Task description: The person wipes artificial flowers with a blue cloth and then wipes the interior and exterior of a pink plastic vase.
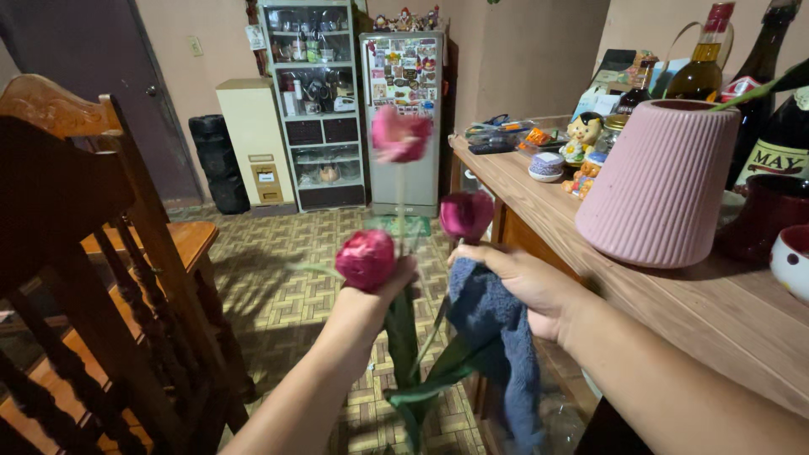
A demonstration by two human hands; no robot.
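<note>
Left hand point(389, 282) closed around stems of three pink tulips point(367, 258), held upright above the tiled floor point(286, 278). Right hand point(527, 282) grips a blue cloth point(497, 337) against the stems, beside the wooden counter point(674, 295) bearing a pink ribbed vase point(661, 181).

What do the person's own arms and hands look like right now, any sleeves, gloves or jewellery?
Both forearms are bare as far as the frame shows: no sleeves reach into view. The left hand and the right hand wear no gloves, and no watch, bracelet or ring is visible on the parts that show. The left hand's fingers are mostly hidden, so rings there cannot be ruled out.
</note>
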